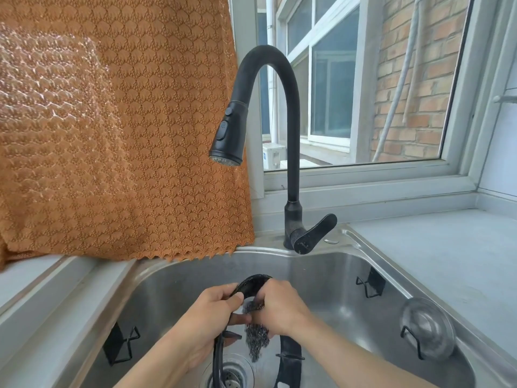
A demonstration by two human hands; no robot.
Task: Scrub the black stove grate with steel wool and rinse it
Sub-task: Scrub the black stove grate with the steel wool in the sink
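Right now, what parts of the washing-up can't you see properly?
- Stove grate: the head view's bottom edge cuts off its lower part, and both hands cover its top.
- Steel wool: the right hand hides its upper part.
- Left hand: the fingers behind the grate are hidden.
- Sink drain: cut off by the bottom edge.
- Faucet: no water visible; the print on its handle is too small to read.

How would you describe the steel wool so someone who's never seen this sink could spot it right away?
Start at the steel sink under the black faucet. Over the drain, two hands hold a black ring-shaped grate. The steel wool is the grey, wiry, glinting tangle hanging from the right hand inside that ring, the only fuzzy thing among smooth metal.
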